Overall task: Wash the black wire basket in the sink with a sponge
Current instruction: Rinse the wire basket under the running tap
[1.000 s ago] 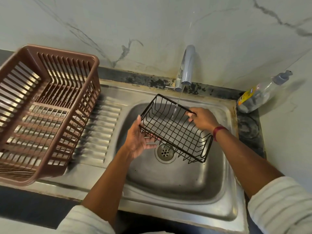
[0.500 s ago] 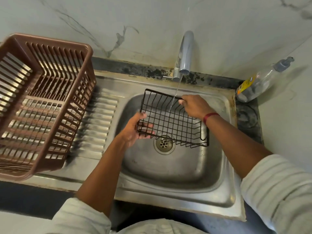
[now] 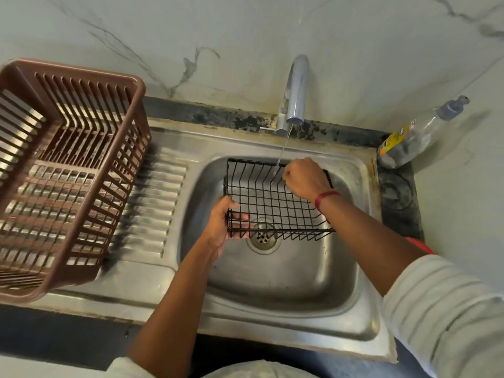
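A brushed, dull-sheened steel sink [image 3: 351,317] is seen, its ribbed drainboard left of the bowl. Over the bowl, thin black-coated wire forms the wire basket [image 3: 272,197]. A smooth, polished metal tap [image 3: 296,91] stands behind the sink. On the drainboard, matt brown plastic makes up the slatted rack [image 3: 79,165]. Right of the sink, a clear glossy plastic bottle [image 3: 414,135] is set against veined, smooth marble-look wall [image 3: 245,31].

We see the black wire basket [image 3: 275,199] filling the back half of the sink [image 3: 272,279], held above the drain [image 3: 262,238]; the near half of the basin lies open to us. The tap [image 3: 296,91] overhangs the back rim. The brown crate [image 3: 62,170] blocks the drainboard on the left, and the soap bottle [image 3: 414,135] crowds the right corner.
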Action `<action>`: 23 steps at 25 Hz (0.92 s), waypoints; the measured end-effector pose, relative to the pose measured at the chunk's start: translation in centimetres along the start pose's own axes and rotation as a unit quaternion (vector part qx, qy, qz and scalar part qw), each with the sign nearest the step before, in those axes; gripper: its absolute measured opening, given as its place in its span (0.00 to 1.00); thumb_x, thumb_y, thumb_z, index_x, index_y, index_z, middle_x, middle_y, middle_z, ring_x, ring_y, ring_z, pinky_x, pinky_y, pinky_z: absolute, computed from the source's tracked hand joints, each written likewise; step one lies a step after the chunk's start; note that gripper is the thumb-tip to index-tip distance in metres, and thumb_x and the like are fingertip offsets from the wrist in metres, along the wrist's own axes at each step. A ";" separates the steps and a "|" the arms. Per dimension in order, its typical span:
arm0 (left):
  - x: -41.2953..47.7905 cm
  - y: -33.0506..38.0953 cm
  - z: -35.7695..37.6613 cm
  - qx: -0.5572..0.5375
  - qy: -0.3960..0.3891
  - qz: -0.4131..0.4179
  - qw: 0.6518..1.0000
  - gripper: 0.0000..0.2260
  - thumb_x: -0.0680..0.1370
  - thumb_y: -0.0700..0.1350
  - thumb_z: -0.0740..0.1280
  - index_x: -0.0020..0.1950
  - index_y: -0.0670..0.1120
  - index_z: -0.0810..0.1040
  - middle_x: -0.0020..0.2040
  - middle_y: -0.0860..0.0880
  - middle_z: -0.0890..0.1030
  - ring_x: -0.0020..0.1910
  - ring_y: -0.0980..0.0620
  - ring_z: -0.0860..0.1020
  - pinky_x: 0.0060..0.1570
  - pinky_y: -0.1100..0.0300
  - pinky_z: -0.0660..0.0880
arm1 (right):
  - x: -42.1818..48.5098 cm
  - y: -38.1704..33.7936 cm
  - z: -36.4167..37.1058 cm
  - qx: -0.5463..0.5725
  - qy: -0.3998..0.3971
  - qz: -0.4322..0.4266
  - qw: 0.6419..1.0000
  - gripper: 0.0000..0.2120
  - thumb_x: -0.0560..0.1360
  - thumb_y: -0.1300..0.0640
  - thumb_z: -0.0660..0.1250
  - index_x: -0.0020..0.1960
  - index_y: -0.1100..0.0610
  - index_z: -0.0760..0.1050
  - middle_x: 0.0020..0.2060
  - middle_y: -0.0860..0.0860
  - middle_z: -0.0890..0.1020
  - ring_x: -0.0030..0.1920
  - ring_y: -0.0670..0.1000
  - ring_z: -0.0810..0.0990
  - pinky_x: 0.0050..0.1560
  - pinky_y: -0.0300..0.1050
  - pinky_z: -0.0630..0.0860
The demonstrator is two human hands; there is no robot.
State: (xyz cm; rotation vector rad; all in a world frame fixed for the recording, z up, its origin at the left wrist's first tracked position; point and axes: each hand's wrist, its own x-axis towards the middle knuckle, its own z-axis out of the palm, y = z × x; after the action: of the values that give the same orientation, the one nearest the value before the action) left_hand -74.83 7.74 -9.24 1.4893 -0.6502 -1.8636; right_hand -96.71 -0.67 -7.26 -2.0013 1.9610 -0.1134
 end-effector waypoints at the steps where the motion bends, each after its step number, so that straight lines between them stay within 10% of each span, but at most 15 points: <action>1: -0.1 0.1 0.3 0.006 -0.003 0.001 1.000 0.20 0.66 0.53 0.65 0.55 0.47 0.73 0.49 0.38 0.81 0.46 0.38 0.82 0.41 0.49 0.79 | 0.1 -0.4 0.2 0.005 -0.025 -0.007 1.000 0.11 0.76 0.62 0.63 0.43 0.59 0.84 0.41 0.56 0.85 0.41 0.55 0.83 0.47 0.52 0.81; 11: -0.7 0.5 1.1 0.026 0.000 0.036 0.999 0.17 0.67 0.51 0.65 0.52 0.46 0.71 0.51 0.39 0.81 0.47 0.38 0.82 0.39 0.49 0.81 | 1.1 -2.9 -1.8 0.147 -0.081 -0.079 0.983 0.10 0.76 0.65 0.65 0.50 0.58 0.85 0.49 0.50 0.86 0.51 0.46 0.83 0.59 0.46 0.78; 17: -1.2 0.5 1.8 0.004 -0.015 0.038 0.999 0.23 0.64 0.51 0.69 0.56 0.45 0.71 0.55 0.37 0.80 0.47 0.40 0.82 0.41 0.49 0.81 | 1.6 -1.5 -2.1 0.032 -0.016 -0.050 0.998 0.14 0.73 0.63 0.62 0.28 0.59 0.74 0.28 0.53 0.78 0.30 0.51 0.76 0.38 0.51 0.78; 23: -1.5 1.1 2.5 0.007 -0.015 0.043 0.999 0.19 0.65 0.49 0.67 0.54 0.46 0.70 0.54 0.38 0.78 0.47 0.41 0.81 0.39 0.50 0.82 | 1.2 -4.2 -3.9 0.063 -0.016 -0.129 0.990 0.12 0.75 0.66 0.63 0.48 0.58 0.85 0.45 0.51 0.86 0.44 0.48 0.82 0.59 0.47 0.76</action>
State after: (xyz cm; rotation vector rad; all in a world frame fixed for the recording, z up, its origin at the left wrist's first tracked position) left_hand -76.87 8.09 -6.87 1.4231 -0.7324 -1.8216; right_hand -93.81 -2.60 -2.57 -2.1485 1.6247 -0.2584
